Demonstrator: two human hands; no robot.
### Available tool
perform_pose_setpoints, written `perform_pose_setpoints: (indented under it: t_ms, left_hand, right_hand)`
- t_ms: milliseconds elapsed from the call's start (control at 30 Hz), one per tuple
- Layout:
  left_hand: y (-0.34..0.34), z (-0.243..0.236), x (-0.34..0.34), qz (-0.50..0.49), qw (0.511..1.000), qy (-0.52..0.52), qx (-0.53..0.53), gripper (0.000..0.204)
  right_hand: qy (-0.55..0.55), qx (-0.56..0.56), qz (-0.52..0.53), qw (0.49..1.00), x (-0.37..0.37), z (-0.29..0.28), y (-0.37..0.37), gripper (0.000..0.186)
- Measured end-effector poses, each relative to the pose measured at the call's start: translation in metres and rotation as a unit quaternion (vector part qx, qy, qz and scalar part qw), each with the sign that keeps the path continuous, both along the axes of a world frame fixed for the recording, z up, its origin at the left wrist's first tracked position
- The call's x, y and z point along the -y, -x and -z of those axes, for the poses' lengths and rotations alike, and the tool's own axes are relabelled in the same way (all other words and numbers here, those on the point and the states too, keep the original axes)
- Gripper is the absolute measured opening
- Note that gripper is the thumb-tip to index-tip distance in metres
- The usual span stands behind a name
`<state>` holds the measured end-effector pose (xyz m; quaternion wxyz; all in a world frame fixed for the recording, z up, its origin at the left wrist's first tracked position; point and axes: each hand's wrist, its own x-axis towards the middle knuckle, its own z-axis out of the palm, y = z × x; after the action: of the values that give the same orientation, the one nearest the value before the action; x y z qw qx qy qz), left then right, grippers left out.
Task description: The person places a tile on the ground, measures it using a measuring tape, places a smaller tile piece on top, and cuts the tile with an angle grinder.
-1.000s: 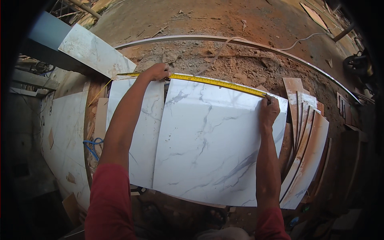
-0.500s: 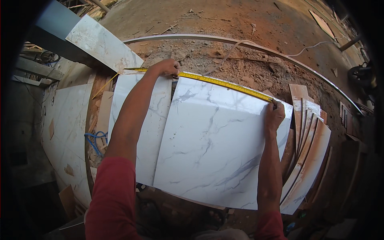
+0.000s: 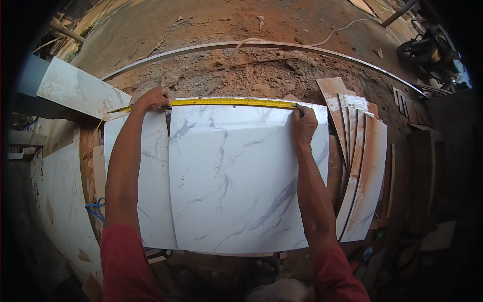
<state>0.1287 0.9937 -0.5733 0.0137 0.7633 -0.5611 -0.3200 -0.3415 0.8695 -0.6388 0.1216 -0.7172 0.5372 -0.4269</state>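
Note:
A yellow tape measure (image 3: 231,101) stretches along the far edge of white, grey-veined tiles (image 3: 236,176), extending left to a leaning tile piece (image 3: 78,88). My left hand (image 3: 156,98) is closed on the tape near the seam between the middle tile and the narrower tile (image 3: 153,186) beside it. My right hand (image 3: 303,121) is closed at the tape's right end, just short of the middle tile's right edge, with fingertips pinched there.
Stacked cut tile strips (image 3: 370,166) lie right; more tiles (image 3: 60,196) and blue hose (image 3: 93,206) left. Beyond the work lie a long metal bar (image 3: 201,49), rubble (image 3: 261,75) and a cable (image 3: 337,30). A motorbike (image 3: 427,53) stands upper right.
The view has swung, so the tiles, bar and both arms appear farther left, with more motorbike showing. Both hands stay on the tape in nearly the same places along the tile edge.

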Motion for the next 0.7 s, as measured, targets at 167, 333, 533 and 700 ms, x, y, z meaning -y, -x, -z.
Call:
perform_pose_setpoints:
  t_ms: [167,333,533,700]
  left_hand:
    - [0.005,-0.007,0.008,0.004,1.000,0.012,0.002,0.028]
    - [-0.001,0.002,0.005,-0.029,0.999,0.015,-0.006,0.026]
    - [0.006,0.002,-0.002,-0.049,0.997,0.004,-0.058,0.018]
    - [-0.003,0.001,-0.003,-0.064,0.997,0.006,-0.048,0.016]
  right_hand:
    - [-0.036,0.054,0.021,0.998,0.000,0.000,0.005,0.005]
    - [-0.004,0.041,0.023,0.999,0.000,0.002,0.007,0.004]
    - [-0.022,0.039,0.024,0.999,0.000,0.005,0.005,0.005]
    - [-0.046,0.024,0.022,0.998,-0.001,0.001,0.003,0.009]
